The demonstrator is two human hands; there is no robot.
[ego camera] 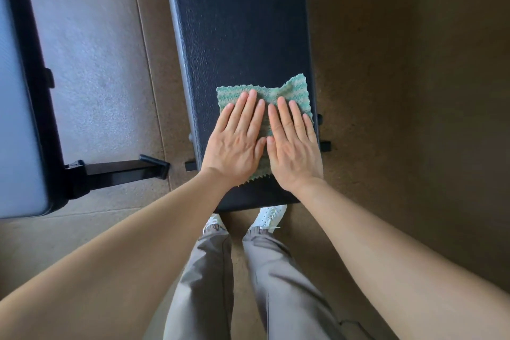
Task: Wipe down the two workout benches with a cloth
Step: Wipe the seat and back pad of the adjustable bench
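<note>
Both hands lie flat, side by side, on a green cloth (276,96) spread on the near end of the black bench (237,22). The left hand (237,138) and right hand (292,143) have straight fingers pressing down, gripping nothing; they cover most of the cloth, so only its far edge, right corner and a near fringe show. The bench runs out of view at the far edge. A second bench (19,119) stands at the left, cut off by the frame, its foot (124,171) reaching toward the first. The shoes (270,215) are half hidden under the bench's near end.
</note>
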